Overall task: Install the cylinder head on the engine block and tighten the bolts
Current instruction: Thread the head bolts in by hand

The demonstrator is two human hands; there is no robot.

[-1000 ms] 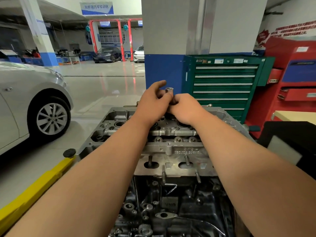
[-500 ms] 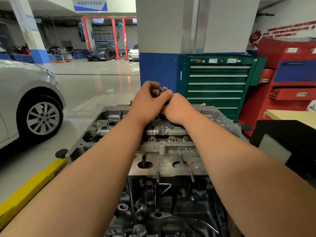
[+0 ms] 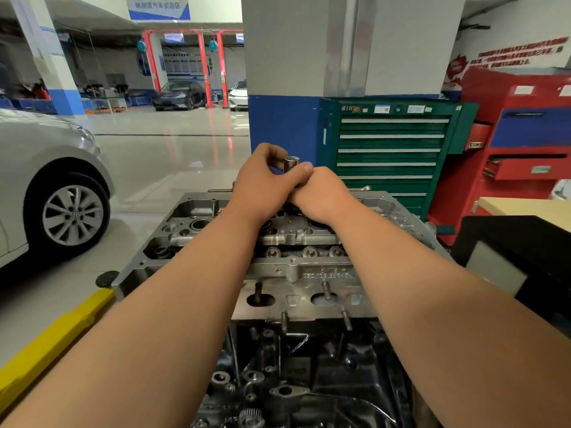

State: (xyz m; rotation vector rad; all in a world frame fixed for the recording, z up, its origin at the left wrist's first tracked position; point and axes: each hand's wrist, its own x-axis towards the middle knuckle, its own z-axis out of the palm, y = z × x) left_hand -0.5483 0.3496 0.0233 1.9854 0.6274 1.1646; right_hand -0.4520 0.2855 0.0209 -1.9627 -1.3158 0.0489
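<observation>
Head view: the thumb (image 3: 304, 167) and curled fingers of the left hand (image 3: 265, 186) pinch an upright metal socket (image 3: 291, 163). Touching it, the right hand (image 3: 323, 197) curls its fingers out of sight, so I cannot tell their grip. Both are over the far middle of the cylinder head (image 3: 296, 273), which sits on the block (image 3: 324, 381). A green cabinet (image 3: 392, 149) stands beyond, and 1 silver car (image 3: 46, 180) is at left.
</observation>
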